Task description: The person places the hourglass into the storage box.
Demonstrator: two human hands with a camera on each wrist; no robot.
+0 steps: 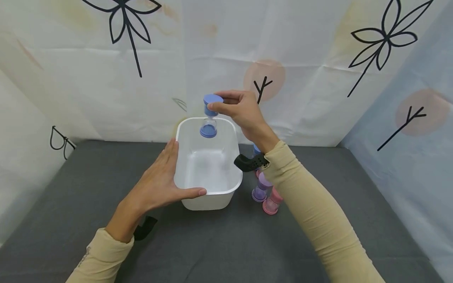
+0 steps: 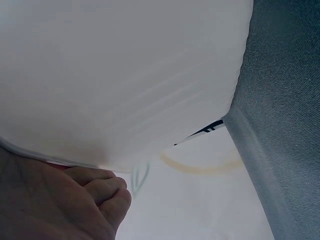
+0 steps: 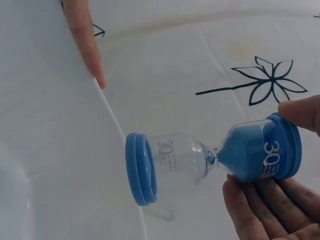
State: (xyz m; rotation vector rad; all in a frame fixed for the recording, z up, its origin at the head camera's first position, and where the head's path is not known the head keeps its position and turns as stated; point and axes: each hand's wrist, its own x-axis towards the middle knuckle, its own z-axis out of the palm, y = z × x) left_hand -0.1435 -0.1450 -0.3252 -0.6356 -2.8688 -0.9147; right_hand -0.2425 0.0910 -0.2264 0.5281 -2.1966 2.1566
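A blue sand timer [image 1: 209, 127] hangs upright over the far part of a white plastic tub [image 1: 209, 199]. My right hand [image 1: 244, 112] pinches its upper cap between thumb and fingers. In the right wrist view the sand timer [image 3: 212, 157] is marked 30, with blue sand in the half nearest the fingers. My left hand [image 1: 157, 182] rests along the tub's left rim, thumb over the near rim and fingers fairly straight. From the left wrist, the tub's outer wall [image 2: 125, 75] fills much of the view, with the left hand [image 2: 65, 197] at its rim.
To the right of the tub stand a purple sand timer [image 1: 260, 192] and a pink sand timer [image 1: 271, 204]. Behind them, another blue timer [image 1: 256, 149] is partly hidden by the right wrist. Grey cloth [image 1: 212, 243] covers the table; patterned fabric [image 1: 219, 51] hangs behind.
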